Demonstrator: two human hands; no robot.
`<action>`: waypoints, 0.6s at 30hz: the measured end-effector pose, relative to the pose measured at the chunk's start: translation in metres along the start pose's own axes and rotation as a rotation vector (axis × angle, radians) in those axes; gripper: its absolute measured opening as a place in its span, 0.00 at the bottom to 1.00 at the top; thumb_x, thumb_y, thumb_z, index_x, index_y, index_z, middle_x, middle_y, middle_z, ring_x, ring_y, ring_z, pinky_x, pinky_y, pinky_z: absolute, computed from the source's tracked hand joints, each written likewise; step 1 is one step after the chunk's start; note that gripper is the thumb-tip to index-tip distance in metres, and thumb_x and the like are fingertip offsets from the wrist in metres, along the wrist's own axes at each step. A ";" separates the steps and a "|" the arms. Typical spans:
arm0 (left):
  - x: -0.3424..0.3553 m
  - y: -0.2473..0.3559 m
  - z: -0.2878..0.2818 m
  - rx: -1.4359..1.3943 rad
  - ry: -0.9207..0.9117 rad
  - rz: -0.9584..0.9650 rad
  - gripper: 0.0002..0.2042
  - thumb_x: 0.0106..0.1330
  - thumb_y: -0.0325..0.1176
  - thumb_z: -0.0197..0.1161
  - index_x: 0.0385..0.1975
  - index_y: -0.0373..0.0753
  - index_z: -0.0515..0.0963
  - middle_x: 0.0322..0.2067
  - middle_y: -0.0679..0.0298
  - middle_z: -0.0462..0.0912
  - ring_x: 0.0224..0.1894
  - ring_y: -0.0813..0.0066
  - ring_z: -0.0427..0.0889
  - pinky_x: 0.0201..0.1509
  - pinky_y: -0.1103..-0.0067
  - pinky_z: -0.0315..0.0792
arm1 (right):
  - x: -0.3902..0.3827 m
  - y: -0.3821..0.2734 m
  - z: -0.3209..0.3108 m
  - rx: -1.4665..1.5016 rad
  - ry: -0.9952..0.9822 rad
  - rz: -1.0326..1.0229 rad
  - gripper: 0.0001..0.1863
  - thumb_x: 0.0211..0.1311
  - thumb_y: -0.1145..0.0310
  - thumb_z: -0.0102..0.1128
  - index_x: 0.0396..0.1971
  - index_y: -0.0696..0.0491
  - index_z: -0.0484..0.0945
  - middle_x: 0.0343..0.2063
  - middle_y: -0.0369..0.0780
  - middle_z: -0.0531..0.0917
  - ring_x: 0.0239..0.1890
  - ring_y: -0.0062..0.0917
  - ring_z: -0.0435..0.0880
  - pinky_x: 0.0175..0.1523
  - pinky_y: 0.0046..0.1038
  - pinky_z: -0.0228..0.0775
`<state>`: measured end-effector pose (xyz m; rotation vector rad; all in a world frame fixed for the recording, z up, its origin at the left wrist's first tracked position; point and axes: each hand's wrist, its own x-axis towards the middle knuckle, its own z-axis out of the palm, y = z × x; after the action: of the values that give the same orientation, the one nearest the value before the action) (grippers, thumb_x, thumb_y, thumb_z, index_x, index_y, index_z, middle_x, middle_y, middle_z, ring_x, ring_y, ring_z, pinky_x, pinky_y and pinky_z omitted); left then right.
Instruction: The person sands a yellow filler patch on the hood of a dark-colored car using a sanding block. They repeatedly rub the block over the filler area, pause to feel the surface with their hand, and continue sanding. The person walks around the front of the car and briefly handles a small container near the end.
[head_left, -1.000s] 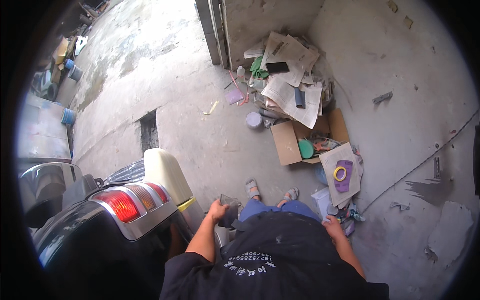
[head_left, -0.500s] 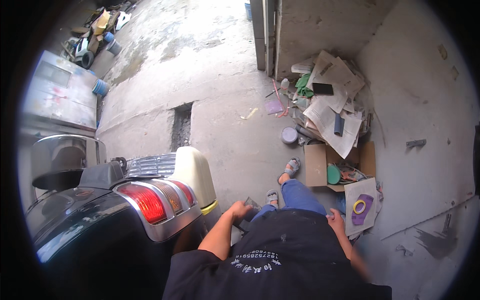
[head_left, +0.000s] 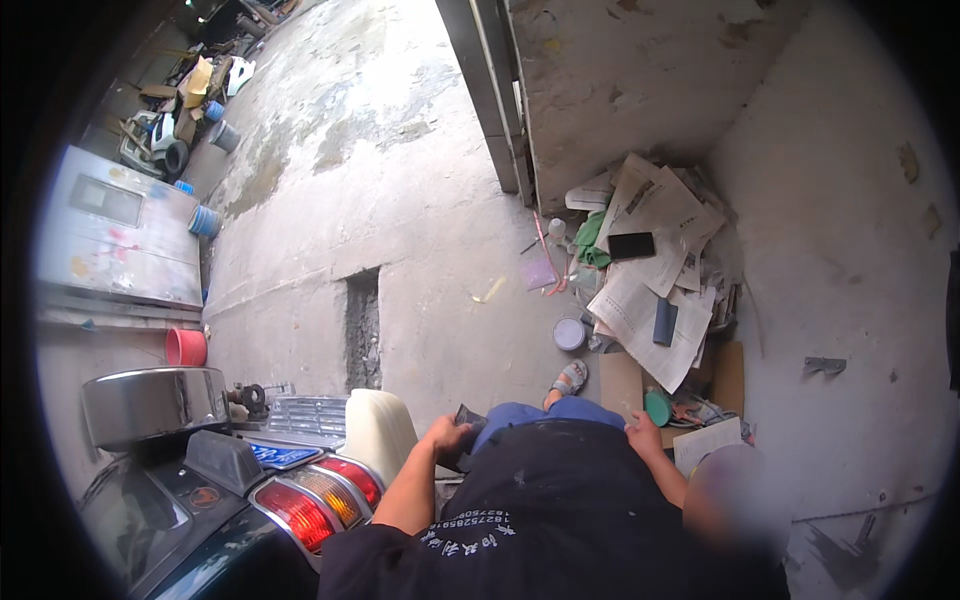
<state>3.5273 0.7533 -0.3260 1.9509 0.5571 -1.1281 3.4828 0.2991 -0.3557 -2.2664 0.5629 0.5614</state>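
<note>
My left hand [head_left: 445, 437] is closed on a dark grey sheet [head_left: 466, 416], which bends down beside my left thigh. It is close to the cream-coloured bumper end [head_left: 376, 432] of a dark vehicle. The red and amber tail light [head_left: 318, 500] in a silver frame lies to that hand's left. By my right hip, my right hand [head_left: 645, 432] has its fingers curled in. Whatever may be between them is too small to make out. Nearest to it is an open cardboard box [head_left: 622, 385] with a green round disc [head_left: 657, 407] and tangled items inside.
Newspapers [head_left: 640, 300] are heaped by the right wall, with a black phone [head_left: 631, 246] and a grey block [head_left: 665, 322] on top. A lidded can [head_left: 569, 334] stands beside them. A rubble-lined slot [head_left: 363, 330] cuts the concrete floor. A red bucket [head_left: 186, 347] stands left, beyond the vehicle.
The view has shifted, and the red bucket and blue plate on the vehicle now show. My left hand still grips the dark sheet. Both hands stay beside my hips.
</note>
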 end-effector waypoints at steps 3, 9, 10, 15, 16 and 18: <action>0.012 0.057 -0.032 0.107 0.014 0.031 0.14 0.60 0.37 0.61 0.38 0.32 0.79 0.30 0.56 0.84 0.32 0.70 0.82 0.39 0.73 0.75 | 0.015 -0.007 -0.004 0.054 0.040 0.012 0.20 0.53 0.66 0.60 0.47 0.53 0.73 0.31 0.49 0.82 0.35 0.43 0.82 0.43 0.37 0.73; 0.049 0.170 -0.091 0.286 -0.044 0.105 0.17 0.61 0.42 0.60 0.38 0.32 0.78 0.30 0.55 0.84 0.32 0.67 0.83 0.40 0.72 0.75 | 0.019 -0.041 0.000 0.329 0.218 0.098 0.21 0.55 0.68 0.60 0.50 0.55 0.73 0.28 0.43 0.81 0.30 0.26 0.80 0.39 0.29 0.72; 0.064 0.188 -0.101 0.420 -0.042 0.126 0.18 0.61 0.43 0.60 0.38 0.32 0.78 0.31 0.53 0.83 0.34 0.64 0.83 0.41 0.71 0.75 | 0.018 -0.047 0.001 0.409 0.214 0.132 0.22 0.55 0.68 0.60 0.51 0.56 0.72 0.31 0.43 0.81 0.32 0.27 0.81 0.40 0.29 0.72; 0.178 0.232 -0.162 0.850 -0.149 0.283 0.22 0.60 0.49 0.59 0.39 0.33 0.79 0.37 0.46 0.82 0.42 0.53 0.81 0.45 0.66 0.74 | 0.011 -0.094 0.026 0.610 0.321 0.243 0.24 0.57 0.65 0.59 0.52 0.59 0.71 0.44 0.44 0.80 0.41 0.31 0.81 0.46 0.31 0.72; 0.192 0.258 -0.170 0.991 -0.280 0.407 0.22 0.60 0.51 0.57 0.40 0.36 0.79 0.38 0.47 0.81 0.43 0.54 0.81 0.45 0.66 0.73 | 0.010 -0.114 0.028 0.609 0.335 0.303 0.23 0.57 0.63 0.59 0.52 0.57 0.71 0.44 0.45 0.80 0.43 0.32 0.81 0.48 0.31 0.72; 0.229 0.286 -0.187 1.272 -0.428 0.624 0.22 0.61 0.54 0.55 0.43 0.42 0.79 0.39 0.51 0.82 0.43 0.56 0.81 0.45 0.67 0.74 | 0.011 -0.161 0.035 0.646 0.343 0.445 0.23 0.56 0.63 0.59 0.51 0.55 0.72 0.46 0.45 0.79 0.44 0.32 0.81 0.49 0.31 0.71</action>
<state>3.9373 0.7340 -0.3506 2.4104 -1.2200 -1.5344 3.5712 0.4252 -0.2972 -1.6208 1.2387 0.1480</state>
